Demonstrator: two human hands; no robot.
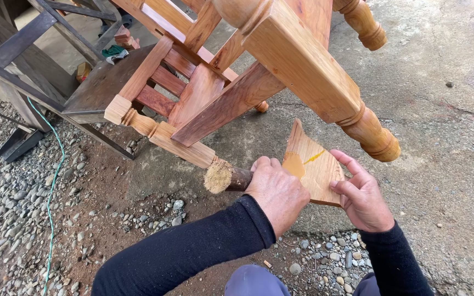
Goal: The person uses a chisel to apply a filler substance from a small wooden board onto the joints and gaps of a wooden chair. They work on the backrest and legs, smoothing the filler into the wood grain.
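My left hand (277, 191) is closed around a thick wooden-handled tool (227, 177) whose frayed butt end points left. Its working end lies hidden behind the hand, over a wet amber patch on a small flat wooden piece (314, 164). My right hand (360, 194) holds that piece by its right edge, fingers spread along it. A yellow mark crosses the piece near its middle. Just above both hands hangs an overturned reddish wooden chair frame (231, 93) with turned legs, one leg end (373, 137) close above the piece.
A dark metal-and-wood bench frame (39, 60) stands at upper left, the chair frame resting on it. A green cord (53, 181) trails over gravel on the left. Bare concrete floor (440, 109) spreads right. Pebbles lie near my knees.
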